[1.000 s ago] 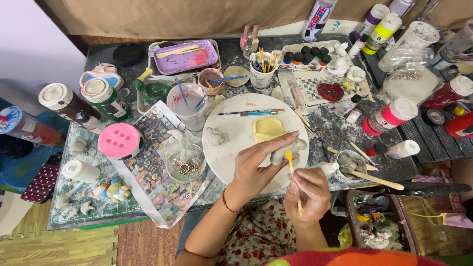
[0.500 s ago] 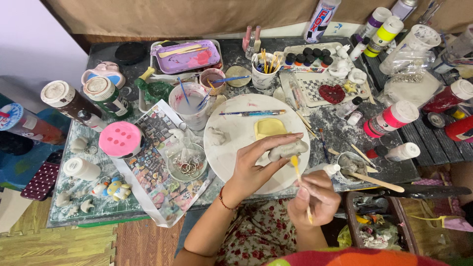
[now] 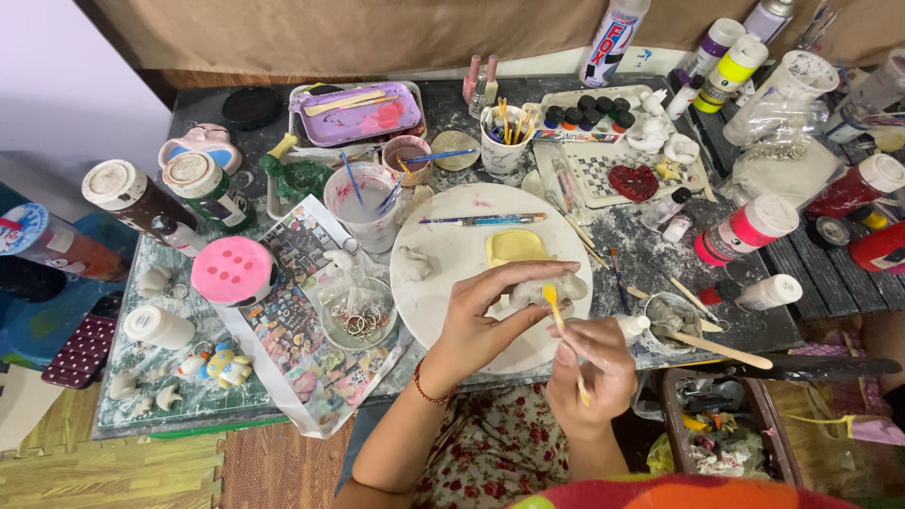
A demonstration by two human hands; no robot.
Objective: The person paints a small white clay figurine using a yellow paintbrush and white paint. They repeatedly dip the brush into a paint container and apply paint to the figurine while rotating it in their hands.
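Note:
My left hand (image 3: 490, 316) grips a small grey clay figure (image 3: 550, 291) just above the near side of a round white plate (image 3: 452, 259). My right hand (image 3: 592, 372) holds a thin paintbrush (image 3: 564, 337) with a yellow tip that touches the figure. A patch of yellow paint (image 3: 518, 247) lies on the plate beside another small grey clay piece (image 3: 415, 263). A blue-handled brush (image 3: 485, 220) rests across the plate's far side.
A cup of brushes in water (image 3: 362, 203), a pink lid (image 3: 233, 271), a glass bowl of rings (image 3: 357, 316), paint bottles (image 3: 745, 231), a purple tray (image 3: 357, 115), a cup of tools (image 3: 502, 141) and a box of paint pots (image 3: 589, 115) crowd the table. A basket (image 3: 726, 438) stands at the lower right.
My right hand has shifted the brush slightly, bringing the yellow tip up against the clay figure. My left hand keeps the figure in the same place.

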